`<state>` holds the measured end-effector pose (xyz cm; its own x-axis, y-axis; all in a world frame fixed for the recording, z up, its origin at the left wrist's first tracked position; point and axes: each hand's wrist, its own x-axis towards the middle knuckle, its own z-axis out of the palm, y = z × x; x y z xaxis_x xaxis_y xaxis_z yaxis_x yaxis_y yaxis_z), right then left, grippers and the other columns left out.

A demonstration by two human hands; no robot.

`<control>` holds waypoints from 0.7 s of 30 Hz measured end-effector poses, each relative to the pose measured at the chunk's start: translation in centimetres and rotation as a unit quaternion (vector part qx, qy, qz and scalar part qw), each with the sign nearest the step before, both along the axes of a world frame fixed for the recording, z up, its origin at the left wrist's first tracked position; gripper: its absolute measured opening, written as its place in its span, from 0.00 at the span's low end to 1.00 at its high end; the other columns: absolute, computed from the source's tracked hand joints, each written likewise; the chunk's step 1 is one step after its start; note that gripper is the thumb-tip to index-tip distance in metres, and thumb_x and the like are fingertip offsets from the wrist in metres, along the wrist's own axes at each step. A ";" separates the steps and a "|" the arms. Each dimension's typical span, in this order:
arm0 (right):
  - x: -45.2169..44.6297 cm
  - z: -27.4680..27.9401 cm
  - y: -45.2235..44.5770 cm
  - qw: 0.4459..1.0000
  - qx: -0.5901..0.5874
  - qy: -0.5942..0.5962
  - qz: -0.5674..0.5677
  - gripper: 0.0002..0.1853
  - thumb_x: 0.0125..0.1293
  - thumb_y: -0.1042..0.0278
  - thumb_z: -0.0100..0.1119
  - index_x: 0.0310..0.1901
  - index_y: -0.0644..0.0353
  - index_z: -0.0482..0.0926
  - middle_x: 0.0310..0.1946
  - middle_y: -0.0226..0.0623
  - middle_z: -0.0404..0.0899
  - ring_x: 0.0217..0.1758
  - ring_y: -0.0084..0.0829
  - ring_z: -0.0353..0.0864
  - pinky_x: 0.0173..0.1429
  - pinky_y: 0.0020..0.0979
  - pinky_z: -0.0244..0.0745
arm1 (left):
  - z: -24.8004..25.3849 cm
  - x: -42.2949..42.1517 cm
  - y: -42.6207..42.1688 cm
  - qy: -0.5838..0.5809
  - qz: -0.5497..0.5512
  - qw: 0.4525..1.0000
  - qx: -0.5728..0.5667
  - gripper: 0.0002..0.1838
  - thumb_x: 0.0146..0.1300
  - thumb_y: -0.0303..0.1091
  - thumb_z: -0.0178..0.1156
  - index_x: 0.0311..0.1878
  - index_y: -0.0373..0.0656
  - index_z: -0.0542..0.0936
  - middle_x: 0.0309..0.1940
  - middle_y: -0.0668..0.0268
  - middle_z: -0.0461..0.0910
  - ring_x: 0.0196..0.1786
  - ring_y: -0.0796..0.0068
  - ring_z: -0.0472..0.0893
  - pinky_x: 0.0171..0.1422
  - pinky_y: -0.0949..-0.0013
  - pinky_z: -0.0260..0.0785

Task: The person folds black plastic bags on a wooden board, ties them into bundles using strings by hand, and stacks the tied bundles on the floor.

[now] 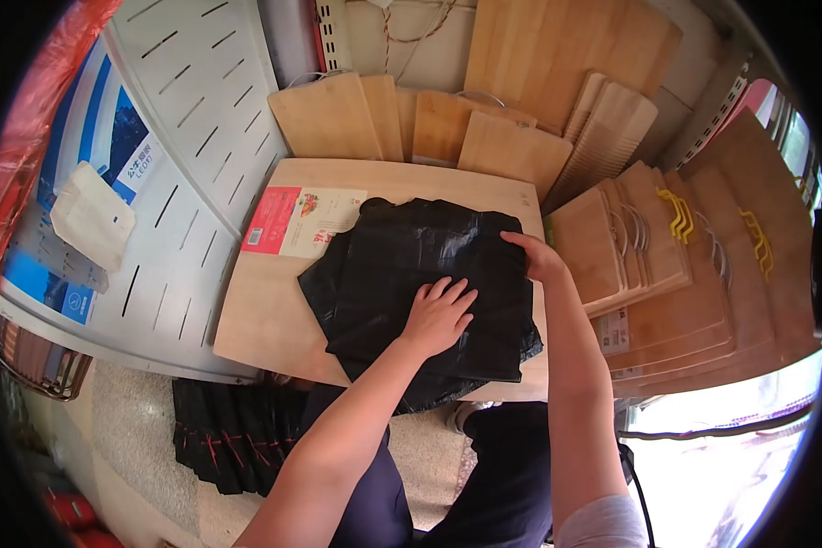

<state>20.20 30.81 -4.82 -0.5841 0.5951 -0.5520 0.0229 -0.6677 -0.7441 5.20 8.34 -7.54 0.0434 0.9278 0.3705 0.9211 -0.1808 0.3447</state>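
Observation:
A stack of black plastic bags (384, 274) lies flattened on a pale wooden board (265, 310) in front of me. My left hand (437, 320) rests on top of the stack, palm down with its fingers spread. At the upper right edge, my right hand (541, 258) has its fingers closed on the rim of the black plastic; how many layers they hold is hidden. Part of a red and cream printed label (288, 219) shows on the board, left of the bags.
Wooden cutting boards (324, 114) lean along the back wall, and more cutting boards (603, 247) with handles stand at the right. A slotted metal panel (192, 119) rises at the left. Black bundles with red ties (233, 438) lie on the floor below.

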 end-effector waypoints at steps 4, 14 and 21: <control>0.0 0.4 0.1 0.997 0.075 0.010 0.035 0.14 0.58 0.75 0.64 0.47 0.64 0.80 0.42 0.37 0.84 0.44 0.31 0.84 0.49 0.32 0.81 | -0.2 -0.1 1.4 -0.083 0.049 0.995 -0.035 0.18 0.62 0.43 0.60 0.54 0.51 0.80 0.57 0.64 0.74 0.61 0.61 0.69 0.62 0.55 0.62; 0.7 6.9 -5.6 0.920 0.365 -0.037 0.134 0.15 0.56 0.79 0.61 0.48 0.65 0.80 0.41 0.33 0.83 0.43 0.26 0.81 0.52 0.26 0.73 | 4.6 -3.9 0.7 -0.035 0.198 0.969 0.146 0.37 0.49 0.25 0.63 0.66 0.49 0.68 0.68 0.55 0.61 0.70 0.49 0.60 0.71 0.47 0.54; 3.6 6.9 -12.4 0.776 0.586 -0.126 0.196 0.15 0.55 0.79 0.61 0.45 0.59 0.82 0.38 0.37 0.82 0.43 0.27 0.79 0.48 0.28 0.74 | 7.4 -6.4 -2.2 0.087 0.122 0.983 0.102 0.44 0.46 0.28 0.67 0.70 0.56 0.65 0.70 0.62 0.60 0.76 0.54 0.53 0.77 0.39 0.39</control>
<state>23.80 18.40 2.11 -0.8088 0.5782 0.1074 0.2975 0.5598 -0.7734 -1.21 6.16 -0.16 -0.0921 0.8257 0.5565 0.9875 0.0040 0.1576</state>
